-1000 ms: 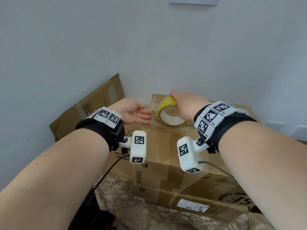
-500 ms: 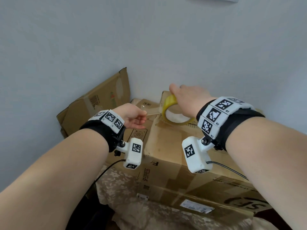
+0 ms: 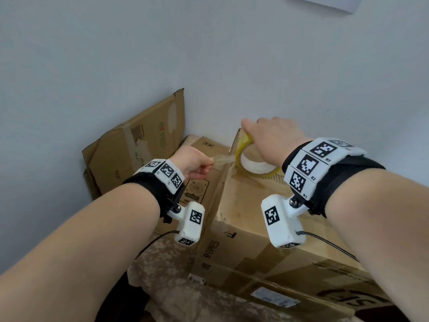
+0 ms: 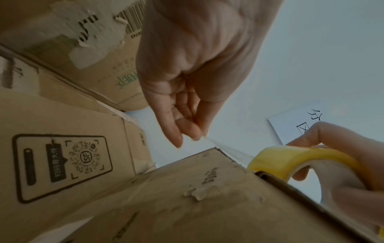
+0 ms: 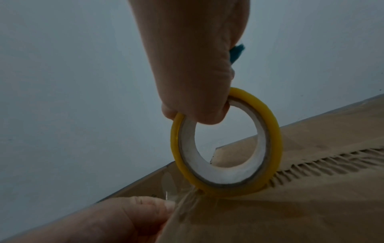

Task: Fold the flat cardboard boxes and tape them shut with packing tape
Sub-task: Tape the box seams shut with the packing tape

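A folded brown cardboard box (image 3: 255, 219) stands before me, its top seam running away from me. My right hand (image 3: 271, 138) grips a yellow roll of clear packing tape (image 3: 250, 163), upright on the far left part of the box top (image 5: 311, 205). The roll (image 5: 226, 148) shows its white core in the right wrist view. My left hand (image 3: 197, 163) pinches the free end of the tape strip (image 3: 222, 159), stretched left from the roll past the box edge. In the left wrist view the pinching fingertips (image 4: 193, 133) are above the box corner, with the roll (image 4: 301, 157) at right.
A flattened cardboard box (image 3: 137, 145) leans against the grey wall at left. Another carton with a printed QR panel (image 3: 197, 189) lies beside the folded box. A patterned cloth (image 3: 167, 275) covers the surface below. A paper sheet (image 3: 325, 3) hangs on the wall above.
My left hand went from resting on the box top to pinching the tape end and pulling it left. The right hand tipped the roll up and stayed on the box.
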Demonstrator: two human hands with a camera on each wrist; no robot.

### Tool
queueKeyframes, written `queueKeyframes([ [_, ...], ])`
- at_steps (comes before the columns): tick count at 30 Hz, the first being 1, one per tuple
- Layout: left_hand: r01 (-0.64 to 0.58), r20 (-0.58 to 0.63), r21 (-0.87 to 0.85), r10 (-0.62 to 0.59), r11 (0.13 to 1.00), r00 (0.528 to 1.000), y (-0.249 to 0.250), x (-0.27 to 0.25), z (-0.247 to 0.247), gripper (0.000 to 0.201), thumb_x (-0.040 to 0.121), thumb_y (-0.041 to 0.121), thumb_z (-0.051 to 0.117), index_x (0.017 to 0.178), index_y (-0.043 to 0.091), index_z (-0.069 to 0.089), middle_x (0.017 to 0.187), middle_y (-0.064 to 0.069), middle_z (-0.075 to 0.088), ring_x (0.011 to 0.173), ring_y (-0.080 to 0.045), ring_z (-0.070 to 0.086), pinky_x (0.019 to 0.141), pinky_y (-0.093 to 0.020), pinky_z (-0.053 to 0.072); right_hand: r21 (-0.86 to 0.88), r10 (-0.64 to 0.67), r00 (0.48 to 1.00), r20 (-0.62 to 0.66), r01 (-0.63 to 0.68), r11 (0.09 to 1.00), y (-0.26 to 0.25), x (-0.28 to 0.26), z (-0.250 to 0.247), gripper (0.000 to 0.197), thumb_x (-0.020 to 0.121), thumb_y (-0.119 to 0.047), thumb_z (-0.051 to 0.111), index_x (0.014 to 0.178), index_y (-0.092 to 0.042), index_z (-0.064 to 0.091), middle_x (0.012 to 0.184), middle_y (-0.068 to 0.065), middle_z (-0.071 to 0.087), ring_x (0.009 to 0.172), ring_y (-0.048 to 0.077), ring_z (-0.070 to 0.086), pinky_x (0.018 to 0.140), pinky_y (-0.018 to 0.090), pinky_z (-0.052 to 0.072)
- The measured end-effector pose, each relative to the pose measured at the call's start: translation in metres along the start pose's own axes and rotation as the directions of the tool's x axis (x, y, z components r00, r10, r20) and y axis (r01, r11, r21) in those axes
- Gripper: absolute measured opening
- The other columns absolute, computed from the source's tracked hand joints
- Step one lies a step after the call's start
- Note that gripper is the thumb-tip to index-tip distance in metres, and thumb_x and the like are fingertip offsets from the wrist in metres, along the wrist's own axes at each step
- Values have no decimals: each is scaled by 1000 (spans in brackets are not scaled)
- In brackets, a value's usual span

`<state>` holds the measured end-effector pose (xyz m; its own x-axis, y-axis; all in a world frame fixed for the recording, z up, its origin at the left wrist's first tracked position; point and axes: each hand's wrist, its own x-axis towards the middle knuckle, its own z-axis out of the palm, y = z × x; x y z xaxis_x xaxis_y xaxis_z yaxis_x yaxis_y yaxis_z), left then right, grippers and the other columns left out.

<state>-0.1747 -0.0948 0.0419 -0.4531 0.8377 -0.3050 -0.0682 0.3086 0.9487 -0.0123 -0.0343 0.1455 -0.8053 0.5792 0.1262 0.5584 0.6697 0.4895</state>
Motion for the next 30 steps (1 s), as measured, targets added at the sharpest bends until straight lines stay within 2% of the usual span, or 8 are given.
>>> queueKeyframes([
  [2,-55,1,-33,55,998,999,-7,2,-2,3,86,-1,62,87,2,63,69,-8,61,58,-13,57,70,-31,60,-23,-1,1000,17,1,1000,-4,2,-3,37,90,3,36,122,-15,38,73,3,37,71,25,42,47,28,21],
  [6,-67,20,-42,68,997,997,-17,7,0,4,86,0,63,86,3,63,72,-10,65,59,-16,61,71,-34,59,-56,-9,998,62,12,998,-11,5,-9,33,90,-1,37,120,-15,39,72,2,37,71,24,43,46,28,21],
  [11,-84,32,-14,84,996,996,-25,16,4,21,85,-7,61,95,8,51,77,-13,64,58,-19,60,61,-33,58,-85,4,994,106,5,996,-17,7,-12,33,90,-2,37,120,-15,39,75,3,41,72,25,45,46,28,23],
  [14,-148,60,30,146,989,987,-28,20,7,27,84,-10,57,85,15,45,75,-11,60,56,-19,56,59,-33,56,-98,18,992,128,-5,995,-19,9,-14,33,90,-2,38,120,-16,37,75,4,42,70,24,45,46,29,23],
  [19,-256,136,217,230,942,964,-27,19,14,29,88,-6,49,70,15,60,70,-4,56,61,-16,52,66,-32,54,-108,26,990,138,-11,994,-21,9,-14,27,89,0,36,111,-15,35,74,4,43,58,19,37,46,29,24],
  [27,-262,227,464,172,846,958,-17,15,23,34,88,-7,41,72,17,58,76,-5,52,63,-16,50,68,-32,57,-139,31,990,136,-12,990,-22,9,-15,30,88,1,35,114,-15,36,74,4,43,57,18,37,45,28,23],
  [29,-244,256,523,123,817,959,-13,13,22,31,90,-5,41,77,18,57,86,-5,52,70,-18,52,72,-37,57,-139,33,990,134,-14,990,-21,9,-15,31,88,2,35,114,-15,36,74,4,43,57,18,37,45,28,24],
  [30,-237,270,568,94,788,958,-11,12,20,26,92,-1,43,83,18,59,96,-3,52,80,-20,55,76,-38,57,-139,34,991,133,-15,990,-21,8,-15,32,88,2,35,114,-15,37,74,4,44,57,18,37,45,28,24],
])
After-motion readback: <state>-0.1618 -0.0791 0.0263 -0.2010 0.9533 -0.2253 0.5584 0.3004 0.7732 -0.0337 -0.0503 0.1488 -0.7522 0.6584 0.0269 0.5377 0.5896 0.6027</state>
